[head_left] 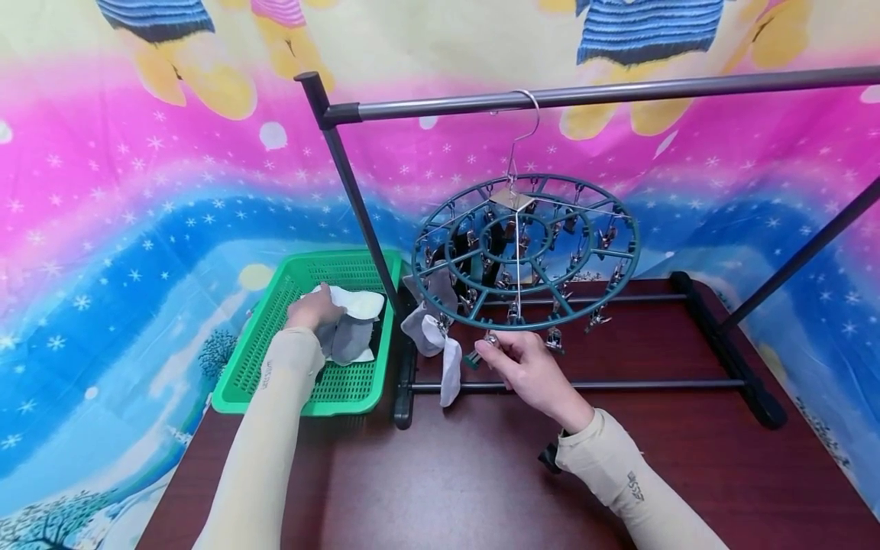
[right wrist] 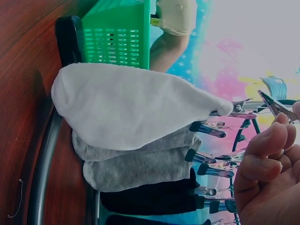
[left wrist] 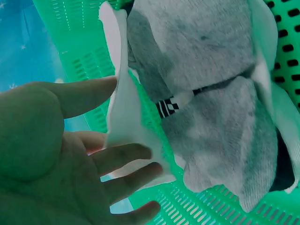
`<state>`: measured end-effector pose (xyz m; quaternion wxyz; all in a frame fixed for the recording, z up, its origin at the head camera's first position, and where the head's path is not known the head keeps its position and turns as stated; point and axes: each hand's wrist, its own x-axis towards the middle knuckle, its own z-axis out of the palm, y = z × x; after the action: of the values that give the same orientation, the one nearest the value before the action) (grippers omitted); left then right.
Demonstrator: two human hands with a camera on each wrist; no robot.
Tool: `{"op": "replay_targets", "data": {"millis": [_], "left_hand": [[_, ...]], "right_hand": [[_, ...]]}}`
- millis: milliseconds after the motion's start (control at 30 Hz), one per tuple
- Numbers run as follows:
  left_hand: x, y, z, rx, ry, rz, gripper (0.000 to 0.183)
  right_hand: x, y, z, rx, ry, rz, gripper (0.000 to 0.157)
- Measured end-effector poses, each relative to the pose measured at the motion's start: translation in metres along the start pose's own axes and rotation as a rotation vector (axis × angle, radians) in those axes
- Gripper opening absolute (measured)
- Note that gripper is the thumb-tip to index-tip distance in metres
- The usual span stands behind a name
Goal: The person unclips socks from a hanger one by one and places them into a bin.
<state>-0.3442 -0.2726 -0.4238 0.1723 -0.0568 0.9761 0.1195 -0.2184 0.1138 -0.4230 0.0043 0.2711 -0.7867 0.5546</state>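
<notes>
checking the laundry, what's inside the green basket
Inside the green basket, a white sock is pinched by the left hand; beside it lie grey socks, with white fabric and black fabric showing at their edge. Whatever lies beneath is covered.

Your left sleeve (head_left: 278, 428) carries small dark lettering (head_left: 266, 374); you can make out "ESS", the rest is unclear. Your right sleeve (head_left: 612, 458) bears similar print (head_left: 634, 486), "ESS" again showing. The right wrist view's yellow tag (right wrist: 155, 21) is too small to read.
</notes>
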Motion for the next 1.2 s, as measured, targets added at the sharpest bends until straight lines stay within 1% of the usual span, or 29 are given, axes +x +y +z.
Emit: {"op": "replay_targets", "data": {"millis": [67, 133, 233, 333, 433, 567, 633, 733, 800, 867, 933, 1000, 1100, 1200], "left_hand": [[-0.001, -0.001, 0.001, 0.009, -0.005, 0.003, 0.077], [-0.002, -0.004, 0.001, 0.016, -0.016, 0.016, 0.069], [-0.003, -0.008, 0.001, 0.048, -0.060, 0.035, 0.053], [-0.004, -0.013, 0.002, 0.067, -0.097, 0.034, 0.046], [-0.006, -0.015, 0.006, -0.035, -0.140, -0.040, 0.037], [-0.009, -0.017, 0.011, -0.156, -0.149, -0.115, 0.025], [-0.011, -0.018, 0.011, -0.151, -0.140, -0.104, 0.022], [-0.012, -0.018, 0.010, -0.109, -0.130, -0.078, 0.018], [-0.012, -0.017, 0.008, -0.079, -0.126, -0.058, 0.019], [-0.012, -0.017, 0.007, -0.040, -0.112, -0.037, 0.026], [-0.012, -0.017, 0.005, -0.015, -0.100, -0.031, 0.032], [-0.010, -0.016, 0.005, 0.013, -0.092, -0.041, 0.036], [-0.006, -0.015, 0.006, 0.053, -0.092, -0.051, 0.050], [-0.003, -0.014, 0.006, 0.062, -0.096, -0.053, 0.067]], "right_hand": [[0.000, 0.000, 0.000, -0.003, 0.000, 0.003, 0.029], [-0.001, -0.001, -0.001, -0.007, 0.002, 0.006, 0.028], [-0.001, -0.001, -0.001, -0.009, 0.005, 0.008, 0.027], [-0.001, -0.001, -0.001, -0.010, 0.009, 0.008, 0.027], [-0.002, -0.001, -0.001, -0.010, 0.010, 0.009, 0.026], [-0.002, 0.000, -0.001, -0.012, 0.008, 0.014, 0.027], [-0.002, 0.001, -0.001, -0.015, 0.008, 0.016, 0.027], [-0.002, 0.002, -0.001, -0.013, 0.004, 0.017, 0.027], [-0.002, 0.002, -0.001, -0.009, 0.001, 0.021, 0.028], [-0.003, 0.002, -0.001, -0.002, -0.003, 0.027, 0.028], [-0.003, 0.002, -0.002, 0.001, -0.005, 0.032, 0.028], [-0.003, 0.002, -0.002, 0.003, -0.005, 0.035, 0.028], [-0.003, 0.002, -0.002, 0.002, -0.004, 0.032, 0.029], [-0.003, 0.002, -0.002, -0.002, -0.003, 0.027, 0.029]]}}
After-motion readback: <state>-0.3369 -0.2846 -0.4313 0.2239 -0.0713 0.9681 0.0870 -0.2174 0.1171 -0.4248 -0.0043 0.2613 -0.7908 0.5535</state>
